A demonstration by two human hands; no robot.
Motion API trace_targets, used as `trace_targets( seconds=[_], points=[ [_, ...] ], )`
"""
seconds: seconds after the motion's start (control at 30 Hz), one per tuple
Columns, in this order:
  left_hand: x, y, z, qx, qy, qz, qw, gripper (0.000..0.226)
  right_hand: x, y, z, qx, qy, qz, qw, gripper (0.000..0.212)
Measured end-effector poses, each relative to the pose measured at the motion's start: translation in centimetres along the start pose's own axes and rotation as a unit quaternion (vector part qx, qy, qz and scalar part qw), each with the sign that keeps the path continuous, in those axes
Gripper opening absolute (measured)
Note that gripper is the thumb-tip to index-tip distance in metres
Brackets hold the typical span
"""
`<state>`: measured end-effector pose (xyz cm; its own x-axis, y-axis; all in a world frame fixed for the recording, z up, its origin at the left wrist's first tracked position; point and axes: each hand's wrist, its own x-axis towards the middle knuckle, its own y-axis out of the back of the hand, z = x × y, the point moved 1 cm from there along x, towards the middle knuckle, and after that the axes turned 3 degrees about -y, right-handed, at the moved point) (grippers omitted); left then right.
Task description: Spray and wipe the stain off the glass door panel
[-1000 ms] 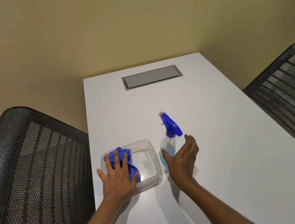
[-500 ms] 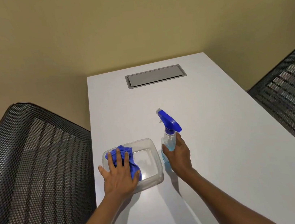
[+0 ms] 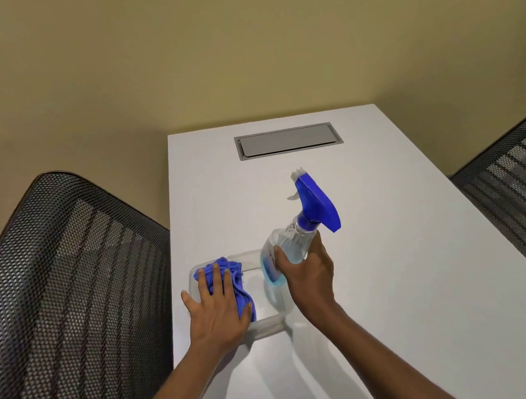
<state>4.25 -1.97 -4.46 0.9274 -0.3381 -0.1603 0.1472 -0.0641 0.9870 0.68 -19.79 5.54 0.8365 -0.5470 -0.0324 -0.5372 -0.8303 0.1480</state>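
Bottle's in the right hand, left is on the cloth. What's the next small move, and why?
Probably close the left hand on the blue cloth and lift it from the clear tub. The right hand already holds the spray bottle; the cloth still lies in the tub.

Spray bottle: clear body, blue trigger head, pale blue liquid low inside; tilted, nozzle pointing away, raised above the counter. Cloth: blue, crumpled, lying in a clear plastic tub at the counter's left edge.
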Motion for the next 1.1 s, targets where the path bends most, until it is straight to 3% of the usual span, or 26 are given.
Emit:
trace_targets(
  seconds=[0.33, 0.6, 0.93, 1.1],
  points=[
    [0.2, -0.6, 0.0, 0.001, 0.004, -0.007, 1.000, 0.087, -1.6, -3.3, 5.2, -0.080, -0.047, -0.027, 0.995, 0.045],
    [0.2, -0.7, -0.1, -0.014, 0.003, 0.011, 1.000, 0.087, -2.1, -3.8, 6.8, -0.056, -0.047, -0.040, 0.996, 0.048],
    [-0.2, 0.7, 0.1, 0.053, -0.025, 0.048, 0.997, 0.086, -1.9, -3.7, 6.6, -0.117, -0.023, -0.088, 0.989, 0.067],
    [-2.2, 3.7, 0.9, 0.071, -0.010, 0.048, 0.996, 0.090, -2.1, -2.7, 5.4, -0.196, 0.014, -0.076, 0.978, 0.092]
  ],
)
